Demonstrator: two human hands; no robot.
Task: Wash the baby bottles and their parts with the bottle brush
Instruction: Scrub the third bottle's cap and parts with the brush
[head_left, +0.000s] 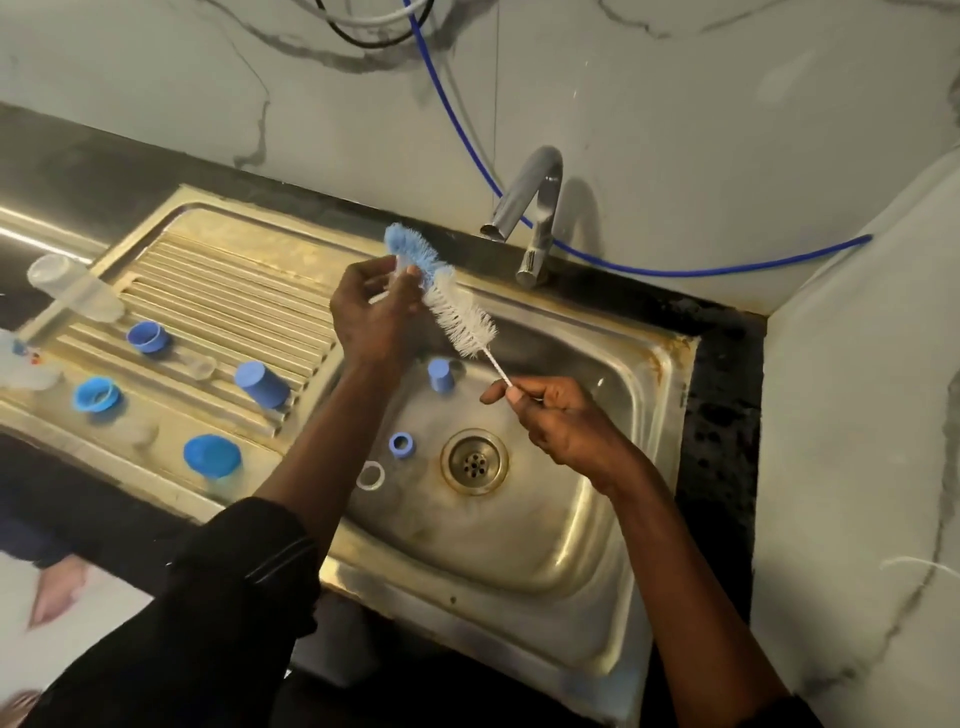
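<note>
Right hand (561, 421) pinching brush (457, 312) by thin wire stem, mid-frame. Left hand (374, 317) curled round small clear part (402, 267) pushed into blue bristles, can't tell which part. Brush looks light, stem probably bendy, bristles soft, so I'd grab nearer bristles. Wet plastic likely slippery. Ring (370, 475), blue collar (401, 445) lower-centre in sink (571, 545). Bottle (72, 288) far left on drainboard (234, 291). Tap (530, 208) up top.

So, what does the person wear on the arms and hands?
The left hand and right hand are bare: no gloves, rings or watch show. A black fabric sleeve covers the left arm up from the elbow; the right forearm is bare.
</note>
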